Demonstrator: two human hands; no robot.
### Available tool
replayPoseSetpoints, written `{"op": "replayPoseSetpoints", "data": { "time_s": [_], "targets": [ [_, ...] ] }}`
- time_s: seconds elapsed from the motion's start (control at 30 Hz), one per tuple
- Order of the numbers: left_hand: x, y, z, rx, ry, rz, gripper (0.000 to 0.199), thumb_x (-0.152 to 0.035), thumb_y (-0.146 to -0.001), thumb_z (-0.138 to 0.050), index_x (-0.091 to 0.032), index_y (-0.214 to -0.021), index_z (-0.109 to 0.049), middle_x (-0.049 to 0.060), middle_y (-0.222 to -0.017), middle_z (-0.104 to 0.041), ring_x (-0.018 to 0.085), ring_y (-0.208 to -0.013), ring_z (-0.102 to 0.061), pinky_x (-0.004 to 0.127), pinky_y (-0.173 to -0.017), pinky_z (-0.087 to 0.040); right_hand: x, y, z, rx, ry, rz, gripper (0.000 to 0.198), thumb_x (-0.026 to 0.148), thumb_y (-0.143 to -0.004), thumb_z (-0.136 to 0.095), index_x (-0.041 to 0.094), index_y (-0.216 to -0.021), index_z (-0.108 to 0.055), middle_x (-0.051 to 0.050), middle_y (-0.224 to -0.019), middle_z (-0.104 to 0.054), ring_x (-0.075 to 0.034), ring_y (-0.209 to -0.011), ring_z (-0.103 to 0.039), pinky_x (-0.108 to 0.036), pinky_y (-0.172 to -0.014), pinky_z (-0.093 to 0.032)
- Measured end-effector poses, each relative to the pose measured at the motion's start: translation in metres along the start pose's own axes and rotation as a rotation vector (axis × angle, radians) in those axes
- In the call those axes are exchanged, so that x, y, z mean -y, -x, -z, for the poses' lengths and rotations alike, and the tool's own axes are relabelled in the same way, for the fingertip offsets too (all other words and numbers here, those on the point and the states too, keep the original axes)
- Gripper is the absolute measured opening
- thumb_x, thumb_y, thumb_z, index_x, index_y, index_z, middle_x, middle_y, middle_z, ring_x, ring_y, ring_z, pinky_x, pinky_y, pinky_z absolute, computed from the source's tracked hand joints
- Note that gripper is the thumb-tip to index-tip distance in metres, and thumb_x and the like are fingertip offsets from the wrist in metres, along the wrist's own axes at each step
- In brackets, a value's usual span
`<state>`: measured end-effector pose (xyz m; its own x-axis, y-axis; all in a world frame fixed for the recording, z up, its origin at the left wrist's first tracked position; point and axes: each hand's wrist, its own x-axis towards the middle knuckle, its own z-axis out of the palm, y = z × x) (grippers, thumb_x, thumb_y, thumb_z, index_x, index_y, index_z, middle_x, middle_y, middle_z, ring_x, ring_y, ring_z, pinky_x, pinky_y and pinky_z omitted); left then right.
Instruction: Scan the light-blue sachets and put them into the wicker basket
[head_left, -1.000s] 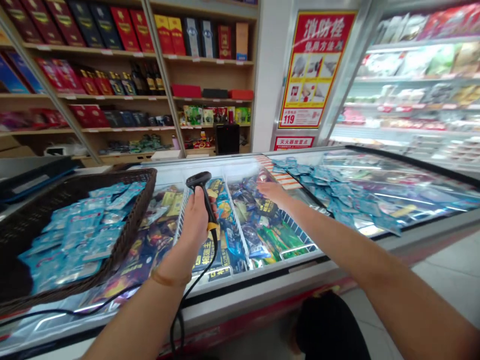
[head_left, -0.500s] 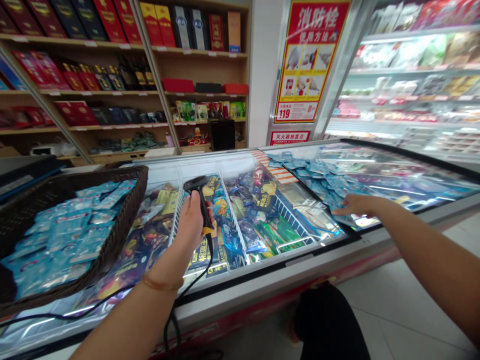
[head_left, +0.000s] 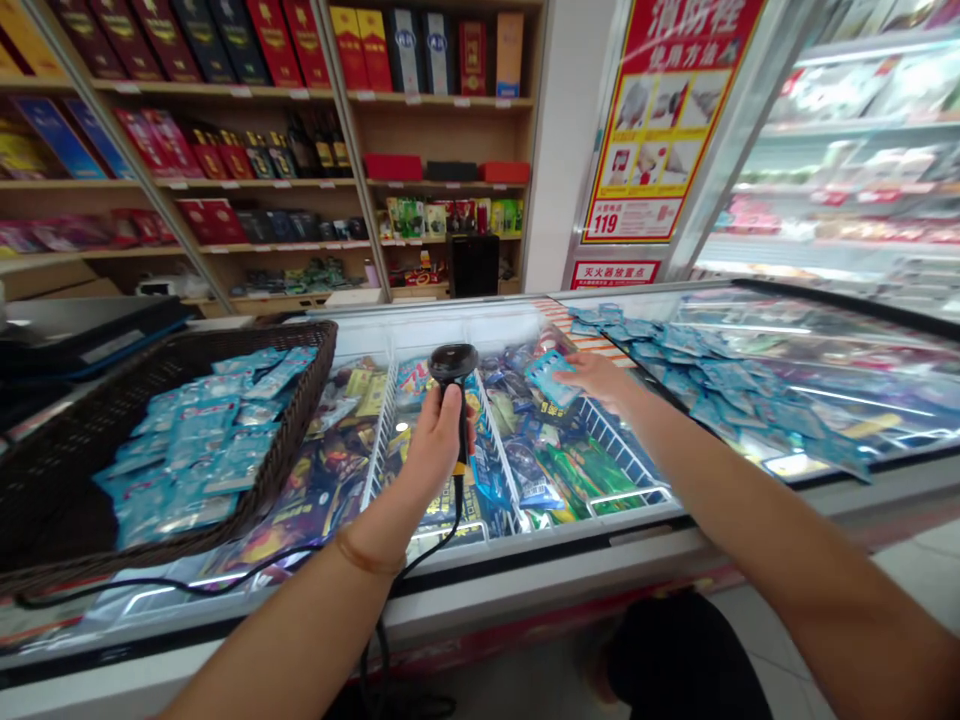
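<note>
My left hand (head_left: 439,440) is closed round the handle of a black barcode scanner (head_left: 454,365), held upright above the freezer, its cable trailing down. In my right hand (head_left: 596,378), a light-blue sachet (head_left: 553,378) is pinched between the fingers, to the right of the scanner and a little apart from it. Over the right part of the freezer's glass spreads a pile of similar blue sachets (head_left: 750,390). More blue sachets (head_left: 202,430) lie in a dark brown wicker basket (head_left: 319,400) at the left.
Below my hands is a chest freezer (head_left: 555,565) holding frozen packs in white wire baskets (head_left: 499,455). A black cable (head_left: 172,585) crosses its left front. Shelves of boxes (head_left: 442,100) stand behind, and a lit display cooler (head_left: 862,150) at the right.
My right hand has lifted a blue sachet from the right-hand pile and brought it left, near the scanner. The view has swung a little left; the scanner remains in my left hand.
</note>
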<state>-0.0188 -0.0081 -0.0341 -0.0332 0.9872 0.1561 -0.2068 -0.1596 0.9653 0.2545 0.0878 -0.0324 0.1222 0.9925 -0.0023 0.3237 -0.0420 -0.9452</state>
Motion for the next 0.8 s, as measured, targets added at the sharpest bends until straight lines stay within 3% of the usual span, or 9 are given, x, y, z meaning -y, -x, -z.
{"op": "replayPoseSetpoints", "data": {
  "time_s": [0.13, 0.27, 0.37, 0.57, 0.8],
  "targets": [
    [0.000, 0.001, 0.001, 0.029, 0.005, 0.009, 0.057, -0.076, -0.082, -0.065, -0.022, -0.090, -0.050, -0.002, -0.078, -0.064, 0.008, -0.045, -0.052, 0.024, -0.040, -0.042, 0.033, -0.023, -0.078, 0.143, -0.397, -0.069, 0.027, 0.034, -0.076, -0.085, 0.022, -0.080, -0.062, 0.003, -0.067, -0.070, -0.014, -0.070, -0.067, -0.029, -0.075, -0.054],
    [-0.001, 0.000, 0.002, 0.010, 0.011, 0.008, 0.055, -0.075, -0.085, -0.063, -0.022, -0.090, -0.050, -0.003, -0.077, -0.064, 0.007, -0.044, -0.051, 0.023, -0.041, -0.042, 0.046, -0.035, -0.118, 0.148, -0.539, -0.036, 0.036, 0.033, -0.076, -0.086, 0.023, -0.076, -0.052, 0.008, -0.059, -0.060, -0.011, -0.059, -0.061, -0.026, -0.071, -0.052],
    [0.000, 0.001, 0.001, 0.042, 0.014, 0.028, 0.054, -0.074, -0.086, -0.063, -0.022, -0.091, -0.050, -0.003, -0.076, -0.064, 0.006, -0.043, -0.051, 0.022, -0.041, -0.040, 0.044, -0.040, -0.124, 0.151, -0.545, 0.010, 0.037, 0.035, -0.076, -0.086, 0.023, -0.078, -0.050, 0.009, -0.059, -0.058, -0.010, -0.057, -0.058, -0.025, -0.068, -0.050],
    [0.001, 0.005, -0.004, 0.156, -0.001, 0.056, 0.055, -0.075, -0.084, -0.064, -0.022, -0.092, -0.049, -0.003, -0.074, -0.063, 0.008, -0.041, -0.051, 0.024, -0.039, -0.038, 0.040, -0.049, -0.113, 0.208, -0.583, 0.121, 0.041, 0.046, -0.072, -0.089, 0.023, -0.079, -0.056, 0.007, -0.059, -0.058, -0.013, -0.064, -0.062, -0.026, -0.069, -0.051],
    [-0.001, 0.005, -0.003, 0.169, 0.000, 0.070, 0.058, -0.076, -0.082, -0.066, -0.021, -0.091, -0.049, -0.003, -0.079, -0.063, 0.006, -0.044, -0.050, 0.023, -0.040, -0.039, 0.044, -0.050, -0.112, 0.287, -0.649, 0.126, 0.035, 0.045, -0.072, -0.089, 0.022, -0.080, -0.064, 0.003, -0.065, -0.066, -0.014, -0.069, -0.068, -0.026, -0.072, -0.054]
  ]
}}
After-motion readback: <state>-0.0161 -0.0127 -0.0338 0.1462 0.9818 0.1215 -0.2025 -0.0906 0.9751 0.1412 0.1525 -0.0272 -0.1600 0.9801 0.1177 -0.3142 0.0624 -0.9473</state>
